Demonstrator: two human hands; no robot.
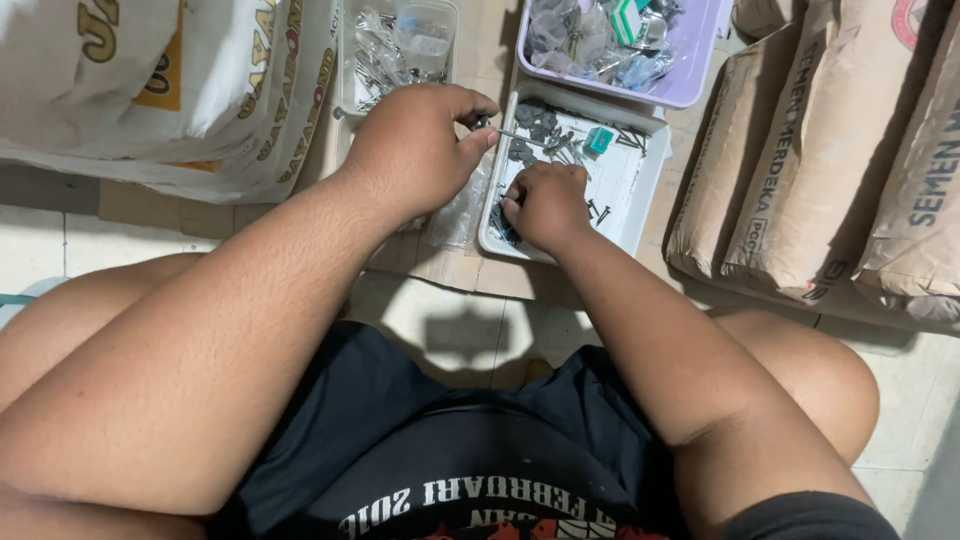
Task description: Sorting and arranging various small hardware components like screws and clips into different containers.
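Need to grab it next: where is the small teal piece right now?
In the head view, the small teal piece lies in the white tray, near its far edge, just beyond and right of the right hand, among dark screws.

Pale tiled floor, stacked sacks

The person wore a black short-sleeved T-shirt with white block lettering and a patch of red print near its lower hem, seen upside down from the head camera. Both arms were bare from the upper arm down, with no watch, rings or gloves on the left hand or right hand. Both knees were bare too.
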